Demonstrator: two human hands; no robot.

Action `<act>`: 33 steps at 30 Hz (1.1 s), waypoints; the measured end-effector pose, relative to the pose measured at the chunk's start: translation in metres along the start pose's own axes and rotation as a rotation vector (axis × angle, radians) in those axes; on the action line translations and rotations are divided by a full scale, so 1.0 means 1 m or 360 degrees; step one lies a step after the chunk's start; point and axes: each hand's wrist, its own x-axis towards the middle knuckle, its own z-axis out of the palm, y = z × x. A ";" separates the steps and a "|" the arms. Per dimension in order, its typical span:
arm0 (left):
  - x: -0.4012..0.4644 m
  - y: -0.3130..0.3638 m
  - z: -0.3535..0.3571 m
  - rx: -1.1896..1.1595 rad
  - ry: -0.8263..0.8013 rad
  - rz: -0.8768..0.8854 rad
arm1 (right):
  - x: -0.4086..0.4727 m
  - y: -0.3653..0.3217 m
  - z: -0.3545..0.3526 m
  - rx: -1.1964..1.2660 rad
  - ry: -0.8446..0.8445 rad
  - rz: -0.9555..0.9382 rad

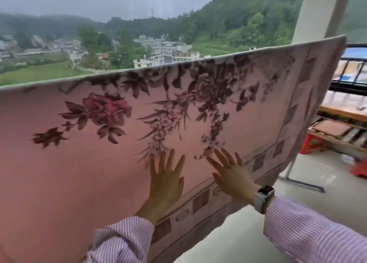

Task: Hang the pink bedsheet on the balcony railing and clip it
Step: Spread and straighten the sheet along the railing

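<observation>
Hands, two, are pressing flat on one hanging pink bedsheet [99, 163]; left hand [165, 180] and right hand [231, 173] are spreading fingers wide, gripping nothing; one watch [263, 198] is circling the right wrist.

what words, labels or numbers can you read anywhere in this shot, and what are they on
None can be read.
The pink bedsheet carries only a floral print and a border pattern, no lettering.
The watch on the right wrist shows no legible face.
The distant buildings are too small and hazy to show any signs.
</observation>
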 end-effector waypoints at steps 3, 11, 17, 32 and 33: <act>0.069 0.076 0.019 -0.0088 -0.0076 0.0202 | -0.014 0.081 -0.005 -0.0009 -0.0006 0.0258; 0.244 0.267 0.075 -0.0314 -0.0058 0.0618 | -0.038 0.300 0.006 -0.0055 0.0123 0.0805; 0.399 0.401 0.108 -0.0481 0.0035 0.0801 | -0.014 0.478 0.004 -0.0116 0.0243 0.1149; 0.629 0.779 0.241 -0.0660 -0.0126 0.1135 | -0.068 0.879 0.057 -0.0062 0.0351 0.1597; 0.643 0.798 0.244 -0.0658 -0.0131 0.1116 | -0.069 0.901 0.060 -0.0047 0.0337 0.1601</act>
